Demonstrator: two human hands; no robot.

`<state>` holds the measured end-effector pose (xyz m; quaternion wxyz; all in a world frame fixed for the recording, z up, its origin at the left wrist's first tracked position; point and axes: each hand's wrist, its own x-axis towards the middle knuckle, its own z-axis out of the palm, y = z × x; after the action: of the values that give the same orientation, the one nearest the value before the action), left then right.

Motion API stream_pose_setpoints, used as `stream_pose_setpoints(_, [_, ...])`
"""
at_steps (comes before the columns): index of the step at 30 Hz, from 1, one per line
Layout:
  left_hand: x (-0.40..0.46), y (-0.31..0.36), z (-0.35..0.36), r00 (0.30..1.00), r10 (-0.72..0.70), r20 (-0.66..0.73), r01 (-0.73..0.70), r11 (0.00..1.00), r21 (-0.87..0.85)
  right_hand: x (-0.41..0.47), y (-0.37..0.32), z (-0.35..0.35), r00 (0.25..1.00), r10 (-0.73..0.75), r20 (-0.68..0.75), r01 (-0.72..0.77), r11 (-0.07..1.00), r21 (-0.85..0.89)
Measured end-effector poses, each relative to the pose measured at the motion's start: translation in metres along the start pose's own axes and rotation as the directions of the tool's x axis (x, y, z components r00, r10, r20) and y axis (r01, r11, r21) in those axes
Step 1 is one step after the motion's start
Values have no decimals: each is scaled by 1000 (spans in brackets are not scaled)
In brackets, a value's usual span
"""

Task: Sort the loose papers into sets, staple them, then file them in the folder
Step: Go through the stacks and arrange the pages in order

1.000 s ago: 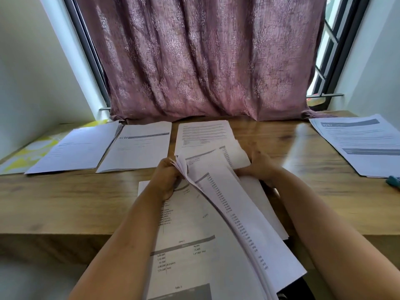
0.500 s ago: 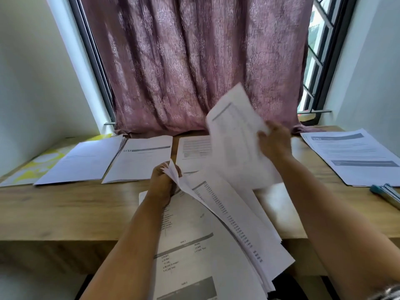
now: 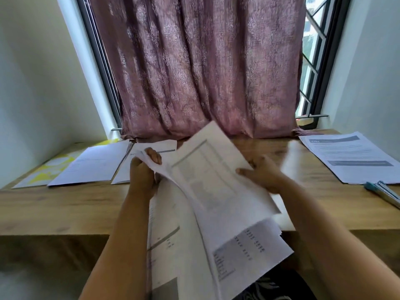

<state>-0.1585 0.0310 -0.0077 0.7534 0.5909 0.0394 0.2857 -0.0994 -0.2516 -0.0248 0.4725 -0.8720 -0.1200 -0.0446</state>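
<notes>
A thick bundle of loose printed papers (image 3: 216, 234) hangs over the near edge of the wooden desk (image 3: 54, 208). My left hand (image 3: 144, 176) grips the bundle's top left corner, thumb on top. My right hand (image 3: 263, 173) holds the right edge of the top sheet (image 3: 207, 169), which is blurred and lies tilted across the bundle. Sorted sets lie flat at the back left: one white set (image 3: 93, 164) and a second set (image 3: 125, 169) partly hidden behind my left hand. Another set (image 3: 355, 156) lies at the right. A yellow and white folder (image 3: 49, 167) sits at the far left.
A teal stapler or pen-like tool (image 3: 383, 191) lies at the desk's right edge. A mauve curtain (image 3: 201, 68) hangs behind the desk over a barred window (image 3: 311, 50). White walls close in on both sides.
My right hand lifted one sheet high off the bundle, then brought it down across the bundle. My left hand rose with the bundle's corner. The back middle set is now hidden.
</notes>
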Motion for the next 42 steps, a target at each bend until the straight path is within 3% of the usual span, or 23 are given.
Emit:
stream_pose_setpoints(3, [-2,5,7,993,57,100,-69,991,111,-27,10,21,980,64,188,-58,998,-41])
stream_pose_setpoints(6, [-1,-14,19,991,-41,130,8,969,247,-30,12,33,959,52,277,42,946,-321])
stream_pose_setpoints(9, [-5,-41,30,980,-140,143,76,921,381,-26,12,27,946,59,319,91,895,-437])
stream_pose_setpoints(11, [-8,-60,31,965,-217,147,141,901,411,-13,16,20,947,62,316,83,902,-425])
stream_pose_setpoints(14, [-7,-76,28,940,-285,188,201,908,367,29,31,17,988,26,155,41,909,-414])
stream_pose_setpoints(17, [-6,-74,32,929,-324,180,256,912,322,63,53,26,978,95,187,46,772,-634])
stream_pose_setpoints(19, [-7,-72,34,925,-344,162,285,909,303,69,62,34,971,123,204,52,726,-686])
stream_pose_setpoints(23, [-5,-73,33,927,-345,148,278,896,347,71,73,40,982,-24,190,136,783,-607])
stream_pose_setpoints(26, [-8,-68,35,928,-350,130,284,887,364,63,70,40,969,-243,46,245,913,-326])
stream_pose_setpoints(29, [-10,-65,38,930,-339,142,277,901,333,55,63,36,991,-81,-108,91,991,99])
stream_pose_setpoints(31, [-9,-66,37,921,-363,145,305,899,313,56,63,34,993,37,-109,-10,972,236])
stream_pose_setpoints(36, [-9,-68,35,918,-372,135,322,901,291,56,63,35,994,73,-86,-41,943,329])
stream_pose_setpoints(42, [-8,-69,35,906,-403,131,350,886,304,54,60,36,992,48,-118,-16,965,263])
